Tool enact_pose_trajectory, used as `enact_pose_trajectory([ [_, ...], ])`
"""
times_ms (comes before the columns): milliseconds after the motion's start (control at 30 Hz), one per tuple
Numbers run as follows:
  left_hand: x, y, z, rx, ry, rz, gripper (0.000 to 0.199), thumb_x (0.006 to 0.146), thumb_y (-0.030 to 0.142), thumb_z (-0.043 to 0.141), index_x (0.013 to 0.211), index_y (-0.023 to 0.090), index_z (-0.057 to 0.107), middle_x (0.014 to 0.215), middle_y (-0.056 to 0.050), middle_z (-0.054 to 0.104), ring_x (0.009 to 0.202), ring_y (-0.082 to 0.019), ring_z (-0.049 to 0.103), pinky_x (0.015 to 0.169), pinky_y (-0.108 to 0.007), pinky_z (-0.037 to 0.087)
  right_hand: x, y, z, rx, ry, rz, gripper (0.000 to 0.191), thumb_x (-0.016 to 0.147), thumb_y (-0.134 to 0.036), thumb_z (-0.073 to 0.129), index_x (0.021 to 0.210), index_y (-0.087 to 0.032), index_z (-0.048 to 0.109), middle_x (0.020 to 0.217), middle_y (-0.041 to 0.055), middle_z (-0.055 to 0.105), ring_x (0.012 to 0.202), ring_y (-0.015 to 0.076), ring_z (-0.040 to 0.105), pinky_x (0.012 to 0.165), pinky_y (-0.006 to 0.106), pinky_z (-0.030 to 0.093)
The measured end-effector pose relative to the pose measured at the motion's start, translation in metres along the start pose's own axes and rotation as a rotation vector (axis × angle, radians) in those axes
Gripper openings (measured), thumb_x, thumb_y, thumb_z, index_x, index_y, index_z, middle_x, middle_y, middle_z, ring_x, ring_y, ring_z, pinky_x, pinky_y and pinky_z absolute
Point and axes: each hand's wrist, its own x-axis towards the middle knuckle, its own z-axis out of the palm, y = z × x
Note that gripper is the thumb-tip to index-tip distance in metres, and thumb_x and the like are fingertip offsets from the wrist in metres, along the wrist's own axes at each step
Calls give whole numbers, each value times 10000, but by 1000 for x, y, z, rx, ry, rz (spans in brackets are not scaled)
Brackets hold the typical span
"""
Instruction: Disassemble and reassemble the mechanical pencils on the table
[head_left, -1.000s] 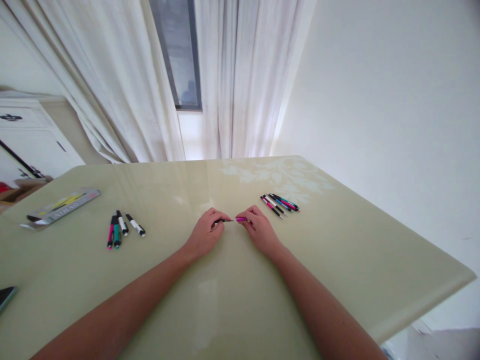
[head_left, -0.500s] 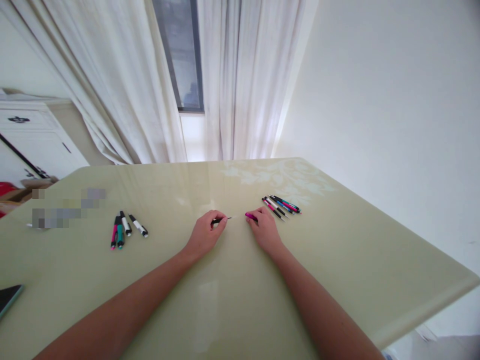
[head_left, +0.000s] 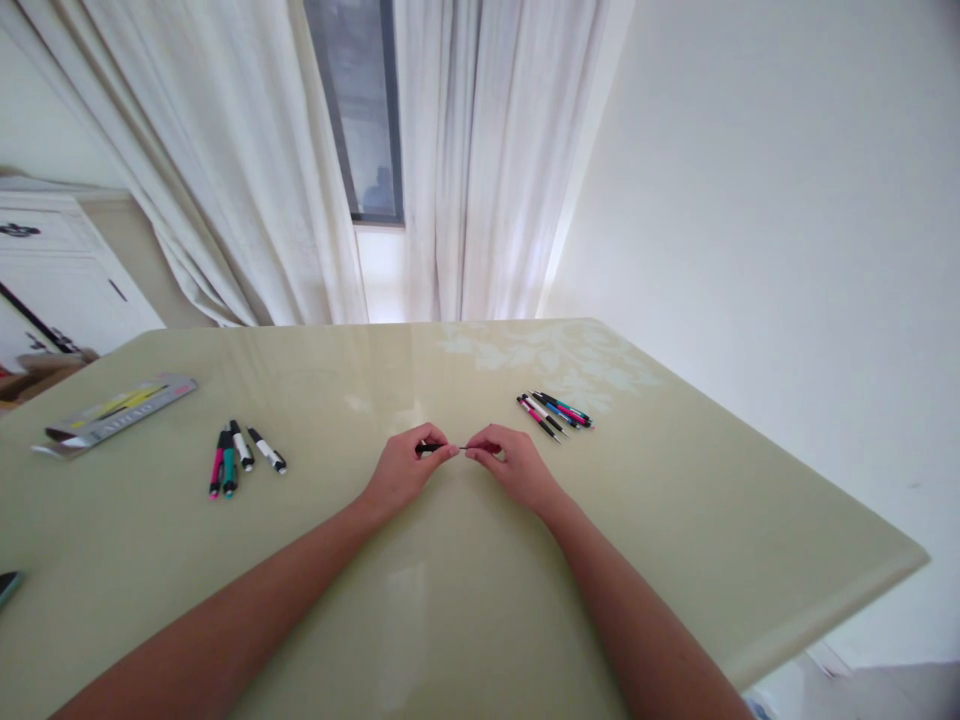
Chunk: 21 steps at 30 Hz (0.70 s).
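Observation:
Near the middle of the table, my left hand (head_left: 409,465) pinches a black pen part (head_left: 429,448) whose thin dark end points right. My right hand (head_left: 514,465) is closed just beside it, fingertips meeting at the end of that thin piece. What sits inside the right fingers is hidden. Several pens lie to the left: a pink one (head_left: 217,466), a green one (head_left: 229,468) and two white-and-black ones (head_left: 241,446). Beyond my right hand is a loose bundle of slim pens (head_left: 555,412) in pink, white, blue and green, their metal tips showing.
An opened grey and yellow package (head_left: 124,408) lies at the table's far left. A dark object's corner (head_left: 9,585) shows at the left edge. Behind the pale green table (head_left: 675,520) are curtains (head_left: 300,230), a window and a white cabinet (head_left: 67,270); a wall stands right.
My right hand has moved left to meet the thin end of the part in my left hand. The pink piece it held is now out of sight. The view has shifted slightly.

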Motion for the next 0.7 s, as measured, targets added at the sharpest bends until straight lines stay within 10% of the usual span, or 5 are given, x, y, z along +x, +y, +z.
enact_pose_trajectory([
  [267,3,-2,-1,7,116,32,230,945,397,612,890,198,713,854,-23,725,747,-181,624,690,-293,477,1,18,-30,-177,172,118,120,924,-248,676,862,-195,764,837,36,705,726,166,604,702,286,452],
  [533,2,-4,1,-45,101,47,209,901,415,693,904,211,743,887,-22,757,763,-185,672,686,-287,517,-4,-8,-6,-573,53,188,124,914,-258,697,819,-188,736,862,63,670,828,207,625,774,306,421],
  [700,-2,2,2,-8,26,98,188,924,372,679,852,204,724,824,-6,748,743,-172,676,704,-279,520,-4,-22,-1,-402,45,117,200,996,-307,609,873,-197,722,885,51,663,839,190,608,779,294,416],
])
